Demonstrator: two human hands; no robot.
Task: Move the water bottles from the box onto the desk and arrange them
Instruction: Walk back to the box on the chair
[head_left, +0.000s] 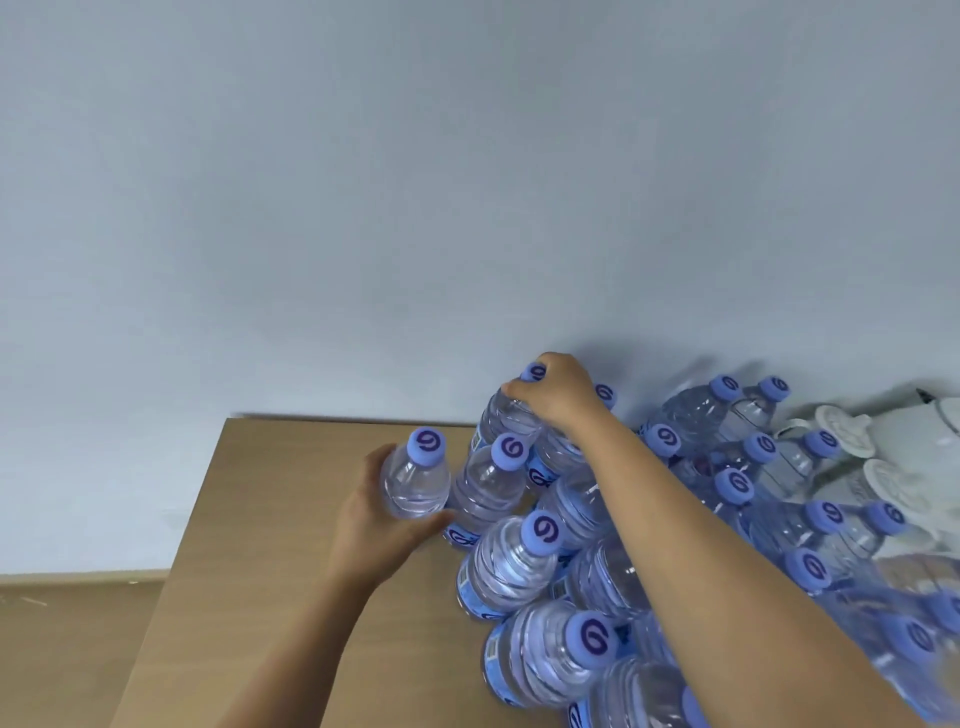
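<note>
Several clear water bottles (511, 566) with blue caps stand packed together on the light brown desk (260, 597), filling its right half. My left hand (379, 525) grips one bottle (418, 480) by its body at the left edge of the group, upright. My right hand (556, 395) reaches across the group and holds the neck of a back-row bottle (506, 415) near the wall, its cap showing under my fingers. No box is in view.
A pale wall (467, 182) rises directly behind the desk. White objects (883, 457), one with a round patterned lid, sit at the far right behind the bottles. The wooden floor (67, 639) shows at the lower left beyond the desk's left edge.
</note>
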